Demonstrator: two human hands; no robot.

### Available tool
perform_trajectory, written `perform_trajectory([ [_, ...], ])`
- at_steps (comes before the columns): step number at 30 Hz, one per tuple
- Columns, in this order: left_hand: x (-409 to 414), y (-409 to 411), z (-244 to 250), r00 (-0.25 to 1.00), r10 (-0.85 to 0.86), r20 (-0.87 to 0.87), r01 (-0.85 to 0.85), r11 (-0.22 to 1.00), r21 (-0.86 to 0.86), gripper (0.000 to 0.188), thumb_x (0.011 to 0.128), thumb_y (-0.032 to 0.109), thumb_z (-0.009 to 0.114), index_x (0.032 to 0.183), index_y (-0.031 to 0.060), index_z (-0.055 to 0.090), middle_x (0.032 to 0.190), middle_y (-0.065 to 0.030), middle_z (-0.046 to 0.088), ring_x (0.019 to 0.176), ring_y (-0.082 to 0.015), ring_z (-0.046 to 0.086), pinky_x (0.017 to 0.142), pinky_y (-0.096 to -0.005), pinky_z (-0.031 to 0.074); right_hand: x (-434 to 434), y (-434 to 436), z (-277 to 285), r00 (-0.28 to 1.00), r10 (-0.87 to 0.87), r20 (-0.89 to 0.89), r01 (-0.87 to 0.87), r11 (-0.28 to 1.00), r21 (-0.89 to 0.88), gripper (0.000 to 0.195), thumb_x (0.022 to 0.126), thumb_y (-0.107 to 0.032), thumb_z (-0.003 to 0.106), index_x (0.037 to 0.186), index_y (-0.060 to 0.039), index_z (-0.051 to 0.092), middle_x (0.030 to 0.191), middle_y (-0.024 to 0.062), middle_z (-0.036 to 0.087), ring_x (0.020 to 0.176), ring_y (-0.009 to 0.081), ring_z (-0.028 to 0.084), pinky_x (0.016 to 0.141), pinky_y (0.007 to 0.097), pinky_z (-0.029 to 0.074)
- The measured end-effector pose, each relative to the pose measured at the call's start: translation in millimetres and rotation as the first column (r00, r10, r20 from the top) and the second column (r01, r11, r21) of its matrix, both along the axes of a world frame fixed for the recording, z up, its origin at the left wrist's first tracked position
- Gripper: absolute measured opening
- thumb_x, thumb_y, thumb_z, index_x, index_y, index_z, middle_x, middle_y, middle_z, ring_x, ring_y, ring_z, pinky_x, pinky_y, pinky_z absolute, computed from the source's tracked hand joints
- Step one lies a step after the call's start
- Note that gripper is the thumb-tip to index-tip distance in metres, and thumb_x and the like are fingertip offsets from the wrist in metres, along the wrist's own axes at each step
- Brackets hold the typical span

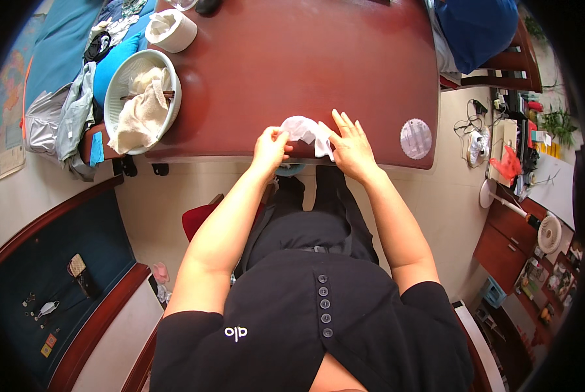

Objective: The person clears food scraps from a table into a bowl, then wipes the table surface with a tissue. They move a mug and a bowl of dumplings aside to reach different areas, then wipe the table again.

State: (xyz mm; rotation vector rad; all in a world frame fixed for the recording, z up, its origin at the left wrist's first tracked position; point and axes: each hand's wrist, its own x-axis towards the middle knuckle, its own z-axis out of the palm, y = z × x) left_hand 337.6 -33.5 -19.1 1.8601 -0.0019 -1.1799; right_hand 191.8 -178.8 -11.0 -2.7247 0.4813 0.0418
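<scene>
A small white cloth (299,128), curved and sock-like in shape, lies near the front edge of the red-brown table (292,63). My left hand (270,149) pinches its left end between thumb and fingers. At the other end, my right hand (353,149) rests palm down with fingers apart. The right thumb overlaps the cloth's right part, whose tip hangs toward the table edge. Whatever lies under the right palm is hidden.
To the left stands a pale plastic basket (108,100) with a beige cloth (143,120) inside. Behind it is a toilet paper roll (179,36). A round lace-edged mat (416,139) lies right. A wooden chair (510,61) stands beyond the right edge; a white fan (549,234) is farther right.
</scene>
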Motion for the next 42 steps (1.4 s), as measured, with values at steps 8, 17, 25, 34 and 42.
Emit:
perform_trajectory([
  [8, 13, 10, -23, 0.990, -0.016, 0.141, 0.028, 0.996, -0.083, 0.035, 0.087, 0.025, 0.059, 0.116, 0.0062, 0.055, 0.105, -0.0059, 0.060, 0.099, -0.0152, 0.056, 0.085, -0.0290, 0.044, 4, 21, -12, 0.951, -0.263, 0.164, 0.191, 0.914, 0.358, 0.045, 0.079, -0.016, 0.059, 0.124, -0.0136, 0.053, 0.134, 0.0117, 0.044, 0.126, 0.0280, 0.040, 0.105, 0.0436, 0.030],
  [17, -18, 6, -13, 0.515, -0.390, 0.764, 0.405, 0.896, 0.184, 0.037, 0.076, 0.022, 0.068, 0.109, 0.0109, 0.057, 0.103, -0.0071, 0.055, 0.098, -0.0226, 0.054, 0.083, -0.0347, 0.046, 5, 25, -48, 0.958, -0.207, 0.200, 0.234, 0.964, -0.122, 0.065, 0.069, -0.030, 0.074, 0.128, -0.0273, 0.047, 0.140, 0.0062, 0.036, 0.132, 0.0260, 0.030, 0.109, 0.0495, 0.020],
  [25, -25, 12, -27, 0.184, -0.549, 0.815, 0.454, 0.783, 0.424, 0.033, 0.071, 0.026, 0.072, 0.098, 0.0139, 0.058, 0.095, -0.0045, 0.054, 0.093, -0.0235, 0.052, 0.079, -0.0372, 0.041, 6, 27, -50, 0.945, -0.246, 0.215, 0.270, 0.959, -0.086, 0.056, 0.073, -0.027, 0.070, 0.125, -0.0214, 0.050, 0.136, 0.0066, 0.041, 0.128, 0.0261, 0.034, 0.108, 0.0487, 0.023],
  [34, 4, -2, 4, 0.770, -0.433, 0.468, 0.469, 0.882, 0.043, 0.019, 0.081, 0.023, 0.063, 0.091, 0.0073, 0.059, 0.073, -0.0061, 0.060, 0.069, -0.0160, 0.058, 0.066, -0.0315, 0.046, -9, 19, -23, 0.932, -0.269, 0.242, 0.215, 0.950, 0.226, 0.038, 0.074, -0.026, 0.070, 0.107, -0.0109, 0.059, 0.101, 0.0068, 0.060, 0.101, 0.0244, 0.052, 0.090, 0.0383, 0.038],
  [42, 20, 2, 17, 0.974, -0.222, 0.050, 0.228, 0.935, -0.270, 0.033, 0.086, 0.020, 0.061, 0.114, 0.0074, 0.051, 0.107, -0.0073, 0.056, 0.099, -0.0135, 0.052, 0.083, -0.0252, 0.043, -13, -2, 15, 0.919, -0.391, -0.039, 0.310, 0.661, 0.683, 0.021, 0.078, -0.025, 0.071, 0.079, -0.0062, 0.062, 0.095, 0.0055, 0.062, 0.091, 0.0181, 0.053, 0.079, 0.0315, 0.043],
])
